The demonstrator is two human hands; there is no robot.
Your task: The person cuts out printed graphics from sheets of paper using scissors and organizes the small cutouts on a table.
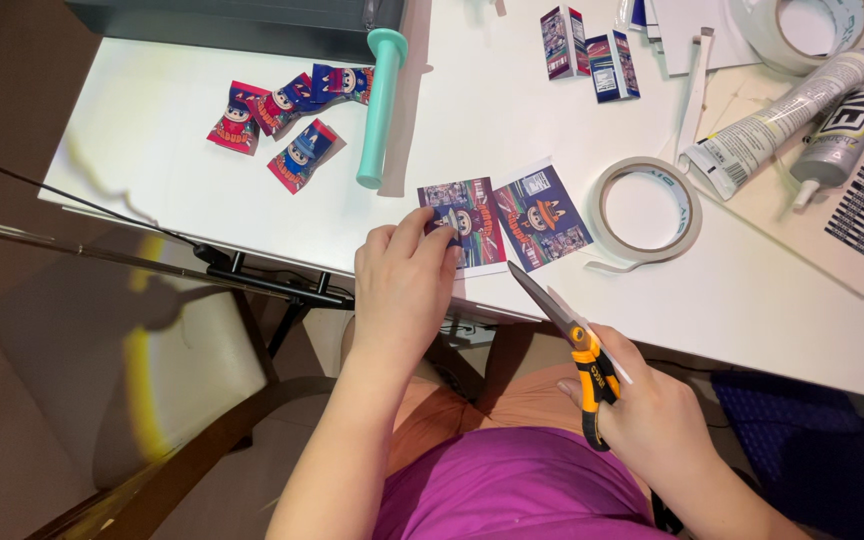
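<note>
At the worktop's (pixel 252 220) near edge, left hand (pixel 404 283) pinches a printed sheet (pixel 502 222), fingertips hiding its corner; right hand (pixel 642 405) grips nearly closed scissors (pixel 570 335), handles mostly covered.

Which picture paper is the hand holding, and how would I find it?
Look at the near edge of the white table, left of the tape roll. The left hand pinches a printed sheet with two cartoon panels. Unlike the small wrappers farther back, it lies flat and uncut.
</note>
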